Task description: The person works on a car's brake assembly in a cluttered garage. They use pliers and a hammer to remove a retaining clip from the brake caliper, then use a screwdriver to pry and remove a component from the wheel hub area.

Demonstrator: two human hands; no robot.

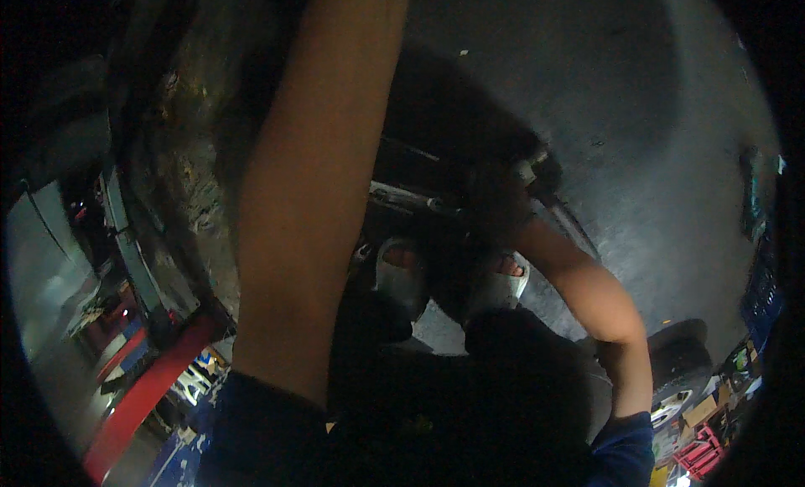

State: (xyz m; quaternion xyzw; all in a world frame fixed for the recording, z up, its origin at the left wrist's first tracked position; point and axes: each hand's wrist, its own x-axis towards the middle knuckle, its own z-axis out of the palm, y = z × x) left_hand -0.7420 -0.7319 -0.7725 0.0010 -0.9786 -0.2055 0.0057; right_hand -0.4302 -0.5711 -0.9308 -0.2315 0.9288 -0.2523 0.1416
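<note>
My left forearm (310, 177) crosses the view upward and leaves it at the top edge, so my left hand is out of sight. My right arm (587, 294) bends at the elbow and reaches in over my feet. Deep shadow covers my right hand (501, 208), and its fingers cannot be made out. Close beside it is a small pale metal piece (527, 173), with a thin rod or hose (570, 223) running off to the lower right. To the left of this hand lies a long metal wrench-like tool (407, 197). A thinner metal strip (411, 149) lies farther up.
Grimy vehicle bodywork (197, 185) rises along the left. A red beam (159, 395) stands at lower left. My feet in light slippers (402, 277) are on the grey floor (612, 109). A wheel (675, 386), a pink-red crate (703, 452) and a blue crate (763, 290) are at right.
</note>
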